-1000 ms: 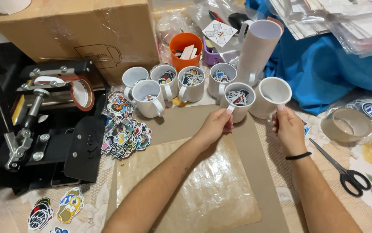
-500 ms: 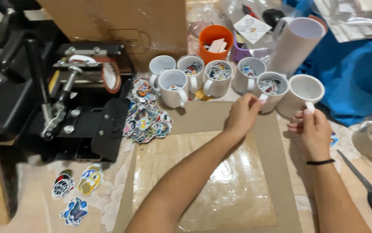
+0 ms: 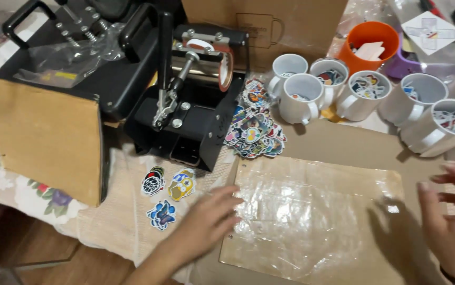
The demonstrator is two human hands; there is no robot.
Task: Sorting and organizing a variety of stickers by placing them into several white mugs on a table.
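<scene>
The clear plastic sheet (image 3: pixel 317 221) lies flat on a brown cardboard board (image 3: pixel 354 148) at the front of the bench, crinkled and glossy, with light glaring off its wrinkles and the brown showing through. The left hand (image 3: pixel 206 221) hovers at the sheet's left edge, palm down and fingers loosely spread, grasping nothing; whether its fingertips touch the plastic cannot be told. The right hand (image 3: pixel 452 221) is at the sheet's right edge, also released, fingers spread and empty. Just left of the left hand, three cut-out stickers (image 3: pixel 167 195) lie on a pale cloth (image 3: pixel 111 221). Beyond the sheet's far left corner sits a heap of colourful stickers (image 3: pixel 254 126), touching the foot of a black mug press (image 3: pixel 185 95). Several white mugs (image 3: pixel 301 97) stand in a cluster behind the board, some with stickers inside, and an orange cup (image 3: pixel 370 39) stands behind them.
</scene>
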